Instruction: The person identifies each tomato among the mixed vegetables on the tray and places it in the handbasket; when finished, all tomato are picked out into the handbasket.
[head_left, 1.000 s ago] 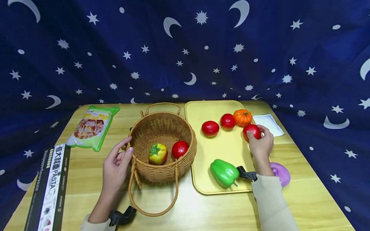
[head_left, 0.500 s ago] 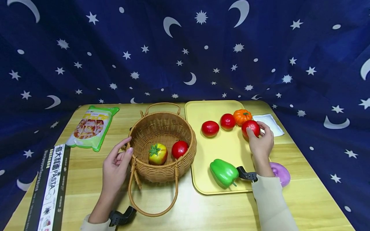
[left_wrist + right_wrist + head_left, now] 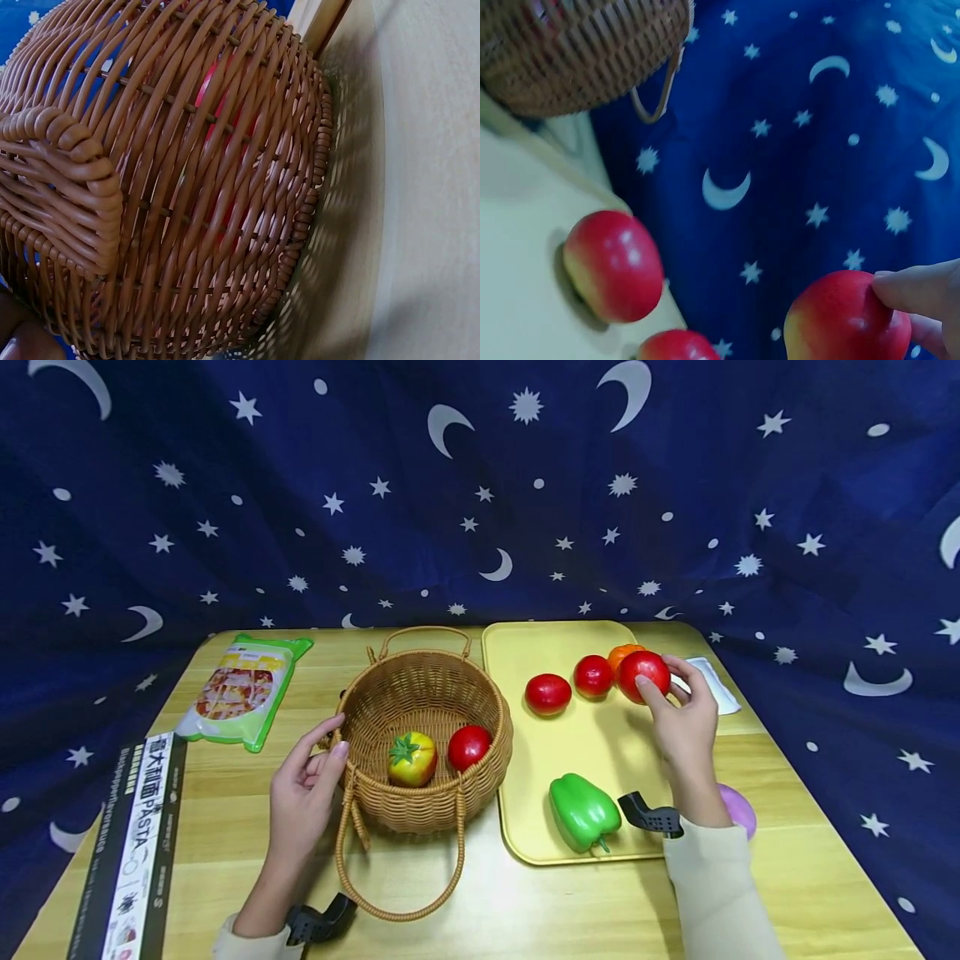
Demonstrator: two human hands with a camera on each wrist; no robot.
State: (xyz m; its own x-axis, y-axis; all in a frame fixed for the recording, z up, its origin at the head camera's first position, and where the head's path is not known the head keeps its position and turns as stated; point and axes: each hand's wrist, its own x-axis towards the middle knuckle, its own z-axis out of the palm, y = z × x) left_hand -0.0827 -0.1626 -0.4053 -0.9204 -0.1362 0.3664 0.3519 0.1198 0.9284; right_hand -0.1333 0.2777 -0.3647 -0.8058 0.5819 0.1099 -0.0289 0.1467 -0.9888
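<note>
Right hand (image 3: 688, 720) pinching the red fruit (image 3: 647, 673) by its sides, a good hold: glossy, probably light, stiff, slippery! Well leftward, left hand (image 3: 303, 793) holds the basket (image 3: 412, 812).

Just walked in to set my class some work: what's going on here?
A person's right hand holds a red fruit raised above the yellow tray, while the left hand holds the basket at its rim. Inside the basket are another red fruit and a yellow fruit with a green top. Two more red fruits and a green pepper lie on the tray.
</note>
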